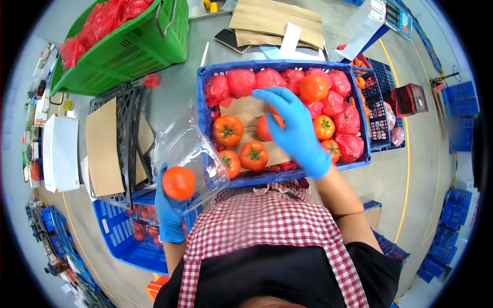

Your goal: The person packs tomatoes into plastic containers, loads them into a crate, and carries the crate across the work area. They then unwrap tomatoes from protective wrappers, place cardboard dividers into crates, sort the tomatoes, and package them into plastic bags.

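Observation:
My left hand (172, 215), in a blue glove, is closed on the edge of a clear plastic clamshell (205, 154) with its lid up. One red tomato (178, 183) lies in it. My right hand (294, 126), also gloved in blue, is over a blue crate (285, 64) with fingers apart and bent. Under its thumb a tomato (265, 127) is partly hidden; whether they touch I cannot tell. Bare tomatoes, among them one with a green calyx (254, 155), lie on cardboard in the crate. Tomatoes wrapped in red plastic (241, 82) line its back and right side.
A green basket (128, 61) of red plastic wrap stands at the upper left. Below it are a black crate (131, 138) and cardboard (105, 146). A blue crate of packed tomatoes (120, 231) sits low left. A phone (231, 41) and a scale (385, 18) are behind.

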{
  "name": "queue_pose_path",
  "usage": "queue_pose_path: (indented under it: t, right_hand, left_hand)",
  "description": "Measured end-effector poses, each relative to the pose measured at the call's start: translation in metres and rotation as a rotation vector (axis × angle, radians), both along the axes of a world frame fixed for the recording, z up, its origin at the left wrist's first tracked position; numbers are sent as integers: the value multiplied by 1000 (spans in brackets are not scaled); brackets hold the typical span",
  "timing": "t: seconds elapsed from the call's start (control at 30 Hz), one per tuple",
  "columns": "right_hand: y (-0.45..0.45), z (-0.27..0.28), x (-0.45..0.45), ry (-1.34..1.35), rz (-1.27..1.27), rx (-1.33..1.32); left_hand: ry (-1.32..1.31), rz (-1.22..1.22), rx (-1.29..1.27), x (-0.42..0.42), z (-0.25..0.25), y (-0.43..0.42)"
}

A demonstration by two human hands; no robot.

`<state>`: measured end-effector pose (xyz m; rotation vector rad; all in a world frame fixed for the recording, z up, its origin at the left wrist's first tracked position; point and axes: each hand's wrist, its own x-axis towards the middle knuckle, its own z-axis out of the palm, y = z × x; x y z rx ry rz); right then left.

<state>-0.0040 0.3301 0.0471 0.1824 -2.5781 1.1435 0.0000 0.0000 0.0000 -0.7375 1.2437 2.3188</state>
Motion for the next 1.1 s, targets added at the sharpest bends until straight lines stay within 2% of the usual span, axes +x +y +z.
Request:
queue_pose_path:
  t: [0.03, 0.13, 0.17, 0.2, 0.27, 0.3, 0.33, 0.37, 0.43, 0.47, 0.5, 0.57, 0.63, 0.67, 0.7, 0.77, 0.87, 0.97, 1.0, 1.1]
  right_hand:
    - [17, -13, -1, -185, 26, 35]
    - [36, -83, 0, -206, 298, 603]
    - [33, -88, 1, -218, 296, 611]
    - [30, -91, -1, -228, 295, 622]
    - [30, -96, -4, -229, 283, 679]
    - [26, -90, -3, -271, 216, 453]
    - [20, -78, 0, -314, 157, 222]
    - [16, -68, 1, -363, 102, -7]
    - [15, -59, 5, -477, 0, -633]
    - [17, -49, 5, -516, -27, -847]
    - [16, -43, 9, -499, -32, -1196]
    - [7, -17, 14, -529, 109, -1546]
    - [1, -8, 9, -476, 233, -1304]
    - [-6, 8, 5, -469, 280, -1101]
    - [-14, 19, 3, -493, 279, -1023]
    - [-22, 22, 0, -595, 351, -1014]
    - [-29, 12, -3, -697, 417, -1218]
    - [-33, 2, -3, -735, 478, -1279]
    - [-37, 2, -5, -714, 491, -1192]
    - [-51, 24, -8, -597, 432, -675]
  left_hand:
    - [19, -32, 0, 2, 8, 2]
    - [39, -59, -14, -6, 3, 10]
    - [31, -57, -36, -8, 3, 13]
    - [25, -64, 47, -9, 7, 18]
    - [197, -166, -12, -6, 11, 33]
    - [282, -206, -58, -6, 13, 35]
    - [120, -132, -7, -13, 8, 35]
    - [135, -150, -34, -15, 13, 38]
    - [171, -159, -108, -14, 11, 38]
    - [176, -154, -128, -15, 8, 37]
    - [155, -132, -118, -16, 3, 36]
    - [134, -134, -116, -13, -2, 38]
    - [157, -184, -132, -13, -2, 35]
    - [146, -192, -114, -14, 4, 38]
    - [138, -201, -111, -14, 3, 40]
    - [119, -190, -127, -12, -3, 34]
    - [152, -170, -182, -7, -8, 26]
    - [123, -120, -187, -4, -5, 26]
    - [118, -112, -184, -3, -6, 26]
    - [115, -169, -213, -2, -17, 19]
